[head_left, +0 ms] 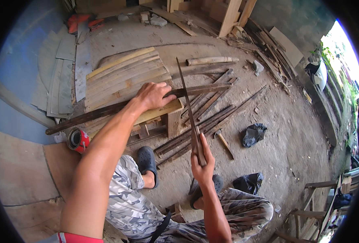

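Observation:
A long dark wooden strip [106,110] lies across a low bench of pale planks [125,79], its right end jutting past the bench. My left hand [153,96] is closed over it near the bench's right edge, thumb along the near side. In my right hand [202,160] is the handle of a handsaw [187,101]. Its narrow blade points away from me and crosses the strip just right of my left hand. Whether the teeth touch the wood I cannot tell. The right fingers partly hide the saw's handle.
Several dark wooden strips [203,125] lie on the ground right of the bench, with a hammer [225,143] nearby. Two black plastic bags [253,135] rest farther right. A red can [78,140] stands by my left arm. Scrap wood [268,50] is piled along the far wall.

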Motion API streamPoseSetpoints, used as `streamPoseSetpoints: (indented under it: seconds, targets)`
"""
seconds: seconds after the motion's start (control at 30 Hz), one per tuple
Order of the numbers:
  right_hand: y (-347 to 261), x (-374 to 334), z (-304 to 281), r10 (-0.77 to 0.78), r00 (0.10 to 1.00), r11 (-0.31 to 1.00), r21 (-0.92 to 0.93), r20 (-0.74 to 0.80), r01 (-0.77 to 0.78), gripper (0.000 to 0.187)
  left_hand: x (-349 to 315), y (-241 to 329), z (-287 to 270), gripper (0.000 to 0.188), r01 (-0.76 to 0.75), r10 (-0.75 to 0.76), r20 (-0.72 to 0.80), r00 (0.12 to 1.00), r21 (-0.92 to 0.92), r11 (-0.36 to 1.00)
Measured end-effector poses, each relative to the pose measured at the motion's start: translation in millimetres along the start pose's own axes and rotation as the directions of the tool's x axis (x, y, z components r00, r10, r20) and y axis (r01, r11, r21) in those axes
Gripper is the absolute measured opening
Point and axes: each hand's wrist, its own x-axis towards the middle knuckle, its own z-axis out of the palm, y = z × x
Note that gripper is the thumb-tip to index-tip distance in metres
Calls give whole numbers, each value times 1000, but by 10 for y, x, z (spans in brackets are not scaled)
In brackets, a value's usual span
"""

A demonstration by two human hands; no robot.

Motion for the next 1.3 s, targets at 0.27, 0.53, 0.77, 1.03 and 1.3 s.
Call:
streamPoseSetpoints:
  seconds: [0.27,0.53,0.77,1.03,1.3]
  targets:
    - [-467,-501,-503,281,957,960,-16,72,-280,69,39,-77,45,49,-79,79,11,997,24,997]
    - [-646,443,-213,209,973,975,52,93,-215,67,34,-83,58,57,-131,134,-53,990,56,990]
    - [-614,1,-310,264,960,964,0,97,-265,68,39,-71,-21,48,-77,79,-54,995,46,996]
    - [-769,-425,-712,234,966,972,-6,111,-235,66,-16,-25,-8,46,-114,118,-57,991,64,991]
    - [-830,161,-417,245,967,970,-18,65,-244,64,-49,69,4,45,-50,69,-124,990,147,988]
